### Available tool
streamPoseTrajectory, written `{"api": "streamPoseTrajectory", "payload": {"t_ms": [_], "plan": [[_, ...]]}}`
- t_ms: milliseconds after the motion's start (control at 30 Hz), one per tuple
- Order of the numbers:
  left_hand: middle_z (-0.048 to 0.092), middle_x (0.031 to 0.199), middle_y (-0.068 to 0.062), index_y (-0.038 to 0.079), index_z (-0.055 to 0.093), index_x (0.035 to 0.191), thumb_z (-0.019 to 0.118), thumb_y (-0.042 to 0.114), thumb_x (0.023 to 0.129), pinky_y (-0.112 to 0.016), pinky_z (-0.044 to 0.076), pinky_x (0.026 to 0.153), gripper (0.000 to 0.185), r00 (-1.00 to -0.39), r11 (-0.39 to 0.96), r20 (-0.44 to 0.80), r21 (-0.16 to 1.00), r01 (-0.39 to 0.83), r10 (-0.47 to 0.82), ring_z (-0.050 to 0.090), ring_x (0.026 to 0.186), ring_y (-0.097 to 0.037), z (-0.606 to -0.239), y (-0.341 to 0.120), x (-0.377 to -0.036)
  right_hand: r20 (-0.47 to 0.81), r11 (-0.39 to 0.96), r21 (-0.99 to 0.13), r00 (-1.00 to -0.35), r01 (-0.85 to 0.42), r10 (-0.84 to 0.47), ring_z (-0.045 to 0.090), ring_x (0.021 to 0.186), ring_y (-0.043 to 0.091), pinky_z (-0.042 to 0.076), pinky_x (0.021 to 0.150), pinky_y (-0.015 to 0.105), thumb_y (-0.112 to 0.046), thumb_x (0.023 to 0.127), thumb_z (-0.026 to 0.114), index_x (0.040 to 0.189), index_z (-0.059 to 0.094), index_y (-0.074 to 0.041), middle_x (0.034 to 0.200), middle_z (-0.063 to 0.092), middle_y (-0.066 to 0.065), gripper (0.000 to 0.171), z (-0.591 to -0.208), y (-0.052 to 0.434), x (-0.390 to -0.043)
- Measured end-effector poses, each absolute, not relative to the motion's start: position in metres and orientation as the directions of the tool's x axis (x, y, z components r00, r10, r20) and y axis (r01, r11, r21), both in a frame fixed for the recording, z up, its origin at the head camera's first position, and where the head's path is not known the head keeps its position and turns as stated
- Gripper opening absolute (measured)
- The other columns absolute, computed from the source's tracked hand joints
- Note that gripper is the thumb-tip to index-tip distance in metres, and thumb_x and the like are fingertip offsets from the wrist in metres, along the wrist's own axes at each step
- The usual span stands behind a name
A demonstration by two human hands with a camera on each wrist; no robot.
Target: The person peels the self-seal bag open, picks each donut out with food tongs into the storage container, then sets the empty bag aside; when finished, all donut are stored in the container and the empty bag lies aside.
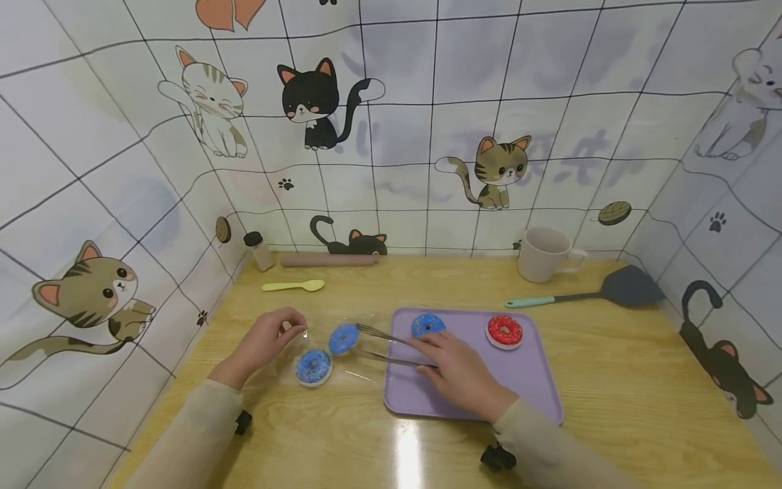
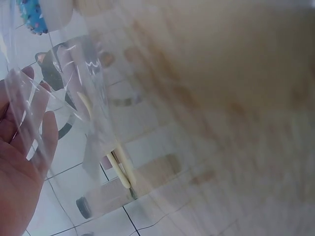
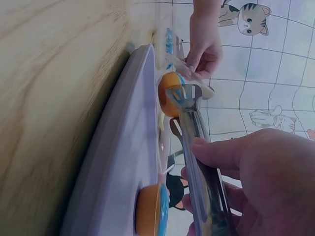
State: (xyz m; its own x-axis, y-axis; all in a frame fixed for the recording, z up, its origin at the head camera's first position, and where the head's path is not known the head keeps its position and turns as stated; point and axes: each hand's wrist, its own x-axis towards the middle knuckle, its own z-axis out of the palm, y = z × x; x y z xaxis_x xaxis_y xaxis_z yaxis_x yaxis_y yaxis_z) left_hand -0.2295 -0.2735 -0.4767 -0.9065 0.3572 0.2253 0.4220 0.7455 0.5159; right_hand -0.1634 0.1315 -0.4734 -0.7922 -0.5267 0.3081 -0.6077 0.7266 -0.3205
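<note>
My left hand [image 1: 263, 343] pinches the edge of a clear plastic bag [image 2: 74, 73] that lies on the table. With my right hand [image 1: 461, 373] I hold metal tongs [image 3: 201, 169], whose tips are at a tilted blue-iced toy donut [image 1: 344, 338] beside the tray. The right wrist view shows this donut's orange base [image 3: 169, 96]. Another blue sprinkled donut [image 1: 313, 367] lies near my left hand, and the bag's full outline is hard to make out. On the purple tray [image 1: 519, 387] sit a blue donut [image 1: 427, 324] and a red donut [image 1: 504, 331].
Behind stand a shaker bottle [image 1: 260, 252] and a beige mug [image 1: 542, 255], with a rolling pin [image 1: 330, 260] against the wall. A yellow spoon [image 1: 293, 286] lies at left, a spatula [image 1: 611, 288] at right. Cat-patterned walls [image 1: 403, 122] enclose the table.
</note>
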Motion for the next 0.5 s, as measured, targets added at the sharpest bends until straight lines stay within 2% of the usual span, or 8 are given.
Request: {"api": "streamPoseTrajectory", "payload": {"t_ms": [133, 333, 500], "plan": [[0.070, 0.094, 0.008, 0.019, 0.071, 0.101, 0.069, 0.016, 0.101, -0.028, 0.053, 0.072, 0.004, -0.905, 0.744, 0.230, 0.515, 0.426, 0.359, 0.063, 0.085, -0.009, -0.478, -0.273, -0.231, 0.318, 0.728, -0.310, -0.788, -0.612, -0.528, 0.063, 0.122, 0.024, 0.055, 0.099, 0.047, -0.027, 0.094, 0.078, 0.145, 0.062, -0.021, 0.134, 0.067, 0.003, 0.054, -0.474, 0.146, -0.160], [0.070, 0.094, 0.008, 0.018, 0.071, 0.101, 0.066, 0.020, 0.102, -0.027, 0.052, 0.072, 0.005, -0.905, 0.741, 0.233, 0.519, 0.426, 0.357, 0.062, 0.085, -0.007, -0.481, -0.275, -0.231, 0.323, 0.747, -0.313, -0.805, -0.587, -0.497, 0.063, 0.120, 0.017, 0.056, 0.097, 0.042, -0.029, 0.094, 0.078, 0.144, 0.062, -0.026, 0.133, 0.067, -0.004, 0.054, -0.472, 0.169, -0.149], [0.070, 0.094, 0.008, 0.017, 0.071, 0.101, 0.066, 0.023, 0.103, -0.027, 0.052, 0.072, 0.009, -0.904, 0.744, 0.242, 0.515, 0.427, 0.352, 0.062, 0.085, -0.007, -0.482, -0.276, -0.231, 0.366, 0.729, -0.321, -0.789, -0.604, -0.493, 0.063, 0.120, 0.015, 0.057, 0.094, 0.042, -0.028, 0.093, 0.079, 0.144, 0.061, -0.028, 0.132, 0.067, -0.007, 0.054, -0.468, 0.189, -0.140]]}}
